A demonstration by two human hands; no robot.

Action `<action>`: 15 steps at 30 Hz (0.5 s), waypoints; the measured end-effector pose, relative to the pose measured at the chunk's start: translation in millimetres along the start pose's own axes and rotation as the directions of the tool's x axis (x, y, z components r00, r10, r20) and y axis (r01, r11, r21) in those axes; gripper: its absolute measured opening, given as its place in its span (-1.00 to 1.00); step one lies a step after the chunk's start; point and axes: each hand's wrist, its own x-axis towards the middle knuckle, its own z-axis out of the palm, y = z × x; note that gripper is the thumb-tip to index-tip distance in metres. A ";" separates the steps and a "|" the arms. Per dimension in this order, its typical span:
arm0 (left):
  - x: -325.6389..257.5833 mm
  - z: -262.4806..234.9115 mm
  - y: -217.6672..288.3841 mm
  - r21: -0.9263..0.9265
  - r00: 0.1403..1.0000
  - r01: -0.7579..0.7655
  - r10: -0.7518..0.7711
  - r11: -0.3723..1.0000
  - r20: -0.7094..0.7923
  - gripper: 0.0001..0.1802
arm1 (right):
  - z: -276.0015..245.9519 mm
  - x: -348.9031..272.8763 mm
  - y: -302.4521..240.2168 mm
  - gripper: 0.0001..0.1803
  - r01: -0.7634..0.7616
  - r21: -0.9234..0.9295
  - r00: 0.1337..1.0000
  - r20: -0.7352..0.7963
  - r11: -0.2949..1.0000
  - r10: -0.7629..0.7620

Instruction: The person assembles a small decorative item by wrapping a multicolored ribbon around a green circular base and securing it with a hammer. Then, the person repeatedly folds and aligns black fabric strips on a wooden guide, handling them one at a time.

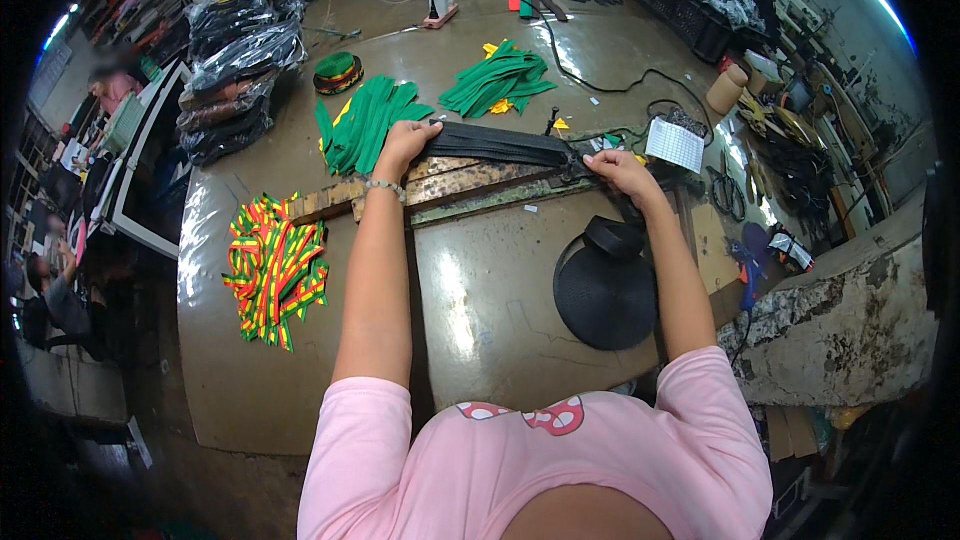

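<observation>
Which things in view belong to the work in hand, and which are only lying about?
Apparently in use:
black strips, left hand and right hand at their ends
wooden bar alongside
black strap roll

Apparently just lying about:
green strips
striped ribbons
scissors

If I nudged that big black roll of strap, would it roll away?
Probably not: the black roll lies flat, so it would likely slide across the table instead. It looks tightly wound, so it may feel dense when lifted.

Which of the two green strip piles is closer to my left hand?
The left green pile, just beyond your left hand; the right green pile lies farther off, past the black strips.
</observation>
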 end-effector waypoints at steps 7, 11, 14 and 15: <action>-11.1 -7.8 8.1 -0.123 0.996 -0.020 0.031 0.992 0.084 -0.74 | -4.2 -23.3 -57.7 -0.70 0.155 -0.192 0.928 -0.308 0.969 -0.210; -15.3 -18.0 9.7 -0.095 0.982 0.009 0.009 0.995 0.189 -0.75 | 50.3 -14.5 -127.0 -0.73 0.507 0.039 0.862 -0.056 0.861 -0.505; -15.4 -18.3 9.9 -0.048 0.968 -0.034 0.045 0.998 0.249 -0.73 | 124.5 30.8 -154.0 -0.74 0.583 -0.155 0.798 -0.079 0.798 -0.598; -15.3 -17.3 10.1 -0.071 0.980 -0.024 0.038 0.997 0.196 -0.72 | 142.4 44.4 -153.5 -0.75 0.520 -0.225 0.826 -0.115 0.824 -0.553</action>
